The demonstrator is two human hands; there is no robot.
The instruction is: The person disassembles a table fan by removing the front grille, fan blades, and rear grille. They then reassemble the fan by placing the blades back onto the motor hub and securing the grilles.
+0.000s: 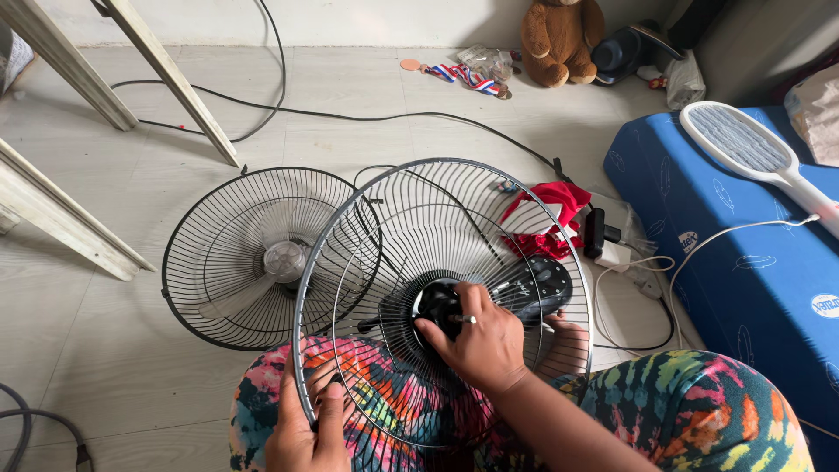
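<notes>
A round grey wire fan guard (367, 218) stands tilted over my lap. My left hand (308, 428) grips its lower left rim. My right hand (476, 336), with a ring on one finger, reaches inside the guard and presses on the black hub (434, 301) at its centre. Behind the guard lies the fan's black motor housing (544, 284). A second, black wire guard (218, 253) with a pale fan blade and cap (285, 260) inside it lies flat on the tiled floor to the left.
A blue mattress (743, 280) at right carries a white racket-shaped insect swatter (752, 149) and a white cable. A red cloth (559, 205), a power adapter and black cables lie on the floor. Wooden legs (166, 74) stand at upper left; a brown teddy bear (559, 39) sits far back.
</notes>
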